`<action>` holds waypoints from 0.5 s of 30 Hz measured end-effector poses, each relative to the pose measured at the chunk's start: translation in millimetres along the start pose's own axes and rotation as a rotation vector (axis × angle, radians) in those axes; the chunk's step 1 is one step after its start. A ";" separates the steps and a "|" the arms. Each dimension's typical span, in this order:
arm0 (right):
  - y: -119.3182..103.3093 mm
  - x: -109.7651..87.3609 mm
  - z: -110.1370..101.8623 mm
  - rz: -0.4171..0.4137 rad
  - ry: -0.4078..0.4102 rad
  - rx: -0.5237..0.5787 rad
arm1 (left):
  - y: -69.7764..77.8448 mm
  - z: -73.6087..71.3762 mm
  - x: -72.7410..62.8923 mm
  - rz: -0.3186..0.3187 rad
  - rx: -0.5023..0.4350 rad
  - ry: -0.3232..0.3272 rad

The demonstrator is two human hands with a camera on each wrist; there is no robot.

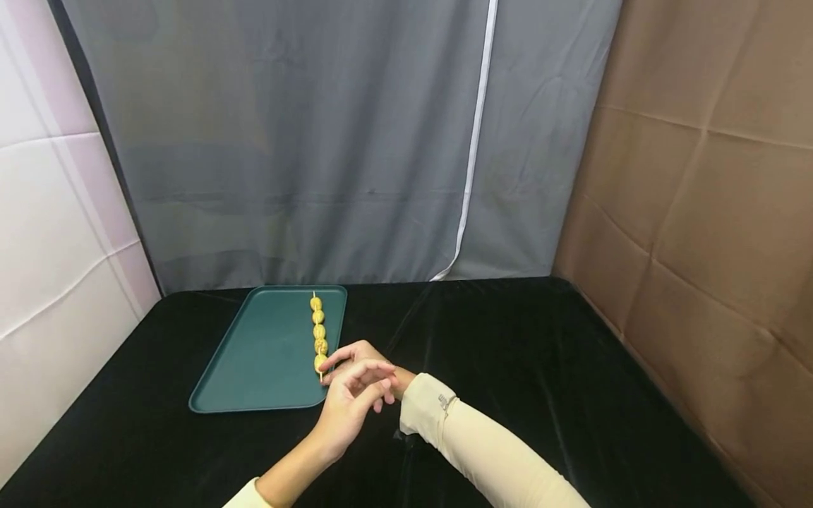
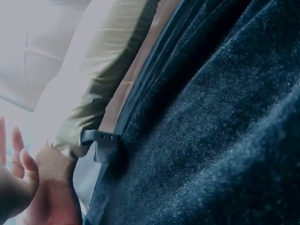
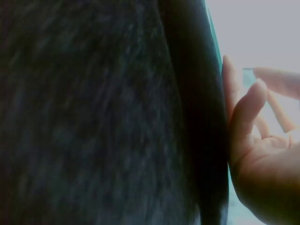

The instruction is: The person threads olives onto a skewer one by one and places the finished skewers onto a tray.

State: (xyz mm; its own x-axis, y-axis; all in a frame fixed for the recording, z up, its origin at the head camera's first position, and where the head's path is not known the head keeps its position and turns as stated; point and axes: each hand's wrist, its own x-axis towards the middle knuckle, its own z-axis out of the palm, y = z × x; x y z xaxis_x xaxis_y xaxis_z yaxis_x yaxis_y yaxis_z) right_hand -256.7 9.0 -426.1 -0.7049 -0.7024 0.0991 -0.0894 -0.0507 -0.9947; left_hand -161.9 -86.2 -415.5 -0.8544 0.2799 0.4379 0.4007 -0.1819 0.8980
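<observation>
On the right side of the dark green tray [image 1: 254,367] lies a skewer of several yellow-brown balls [image 1: 319,330], roughly parallel to the tray's side. My right hand [image 1: 360,355] reaches over the tray's near right corner, its fingertips right at the near end of the skewer. In the right wrist view, a gap shows between the thumb and finger [image 3: 227,84]. My left hand [image 1: 349,406] is in front of the right one and partly covers it, fingers loosely bent with nothing in them. The left wrist view catches its fingers [image 2: 29,164] beside the right forearm.
Black velvet cloth [image 1: 508,367] covers the table. A grey curtain [image 1: 317,141] with a white strip hangs behind it, a white cloth wall [image 1: 57,197] stands left and a brown one [image 1: 711,212] right. A small dark device [image 2: 107,146] sits at the right wrist.
</observation>
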 end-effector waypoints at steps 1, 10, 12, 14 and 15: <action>-2.0 -2.0 -0.9 -0.013 0.002 -0.033 | 0.6 -0.7 0.7 -0.017 -0.007 -0.003; 5.1 -23.3 -32.4 -0.001 0.155 -0.294 | 0.6 -14.7 7.6 -0.259 -0.033 0.083; 3.1 -31.7 -39.7 0.048 0.178 -0.317 | -1.0 -18.4 8.7 -0.298 -0.005 0.102; 0.3 -38.8 -47.2 0.053 0.183 -0.330 | -1.4 -22.2 10.4 -0.324 0.018 0.118; -1.2 -42.0 -50.8 0.049 0.183 -0.333 | -1.3 -24.1 11.3 -0.332 0.028 0.124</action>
